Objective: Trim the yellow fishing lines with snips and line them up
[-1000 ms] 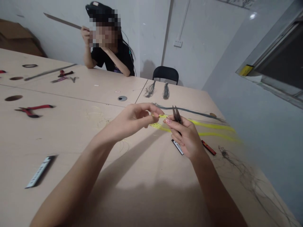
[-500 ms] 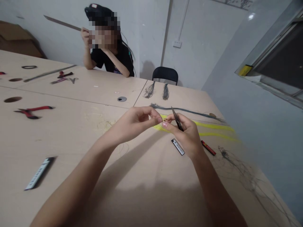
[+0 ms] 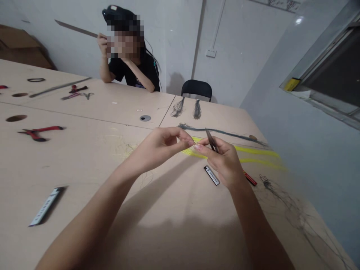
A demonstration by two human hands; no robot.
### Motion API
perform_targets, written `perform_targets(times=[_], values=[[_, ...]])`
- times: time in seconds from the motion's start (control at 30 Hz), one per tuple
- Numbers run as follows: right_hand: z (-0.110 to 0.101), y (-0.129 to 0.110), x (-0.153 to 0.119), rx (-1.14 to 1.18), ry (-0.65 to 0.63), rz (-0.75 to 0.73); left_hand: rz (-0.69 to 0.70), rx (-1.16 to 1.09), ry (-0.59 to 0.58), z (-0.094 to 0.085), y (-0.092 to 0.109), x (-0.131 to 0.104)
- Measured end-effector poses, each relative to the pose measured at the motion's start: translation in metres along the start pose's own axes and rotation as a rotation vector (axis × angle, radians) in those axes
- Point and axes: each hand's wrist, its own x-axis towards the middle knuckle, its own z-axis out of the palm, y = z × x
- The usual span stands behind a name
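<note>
Above the middle of the table, my left hand [image 3: 165, 144] pinches thumb and forefinger together on something too small to make out. Facing it, nearly touching at the fingertips, my right hand [image 3: 222, 155] is closed around a dark pointed tool [image 3: 211, 140], scissors or tweezers, whose tip points up. Its thumb and forefinger also pinch at a tiny item near the left fingertips. Behind and below both hands lie bright yellow strands [image 3: 258, 151], running off to the right. A white-labelled case [image 3: 211, 175] rests just below my right hand.
Red-handled pliers [image 3: 39, 133] and a pale case [image 3: 47, 207] lie at the left. Grey-blue strands [image 3: 225, 132] stretch behind my hands; tangled dark threads [image 3: 289, 202] are at the right. Across the table [image 3: 84, 157] sits a person [image 3: 135, 73], beside a black chair [image 3: 197, 88].
My right hand has shifted slightly right with the dark tool, covering more of the red case. The small orange-gold glint between my fingertips is less visible.
</note>
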Motion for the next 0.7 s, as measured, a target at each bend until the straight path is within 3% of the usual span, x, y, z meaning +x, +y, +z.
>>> perform_targets(times=[0.13, 0.27, 0.7], values=[[0.007, -0.001, -0.002, 0.202, 0.06, 0.138, -0.007, -0.036, 0.023, 0.002, 0.001, 0.0], [0.015, -0.002, -0.004, 0.321, 0.107, 0.152, -0.044, -0.055, 0.048, 0.006, 0.0, 0.0], [0.016, -0.003, -0.005, 0.365, 0.067, 0.167, 0.014, -0.14, 0.064, 0.015, 0.0, -0.001]])
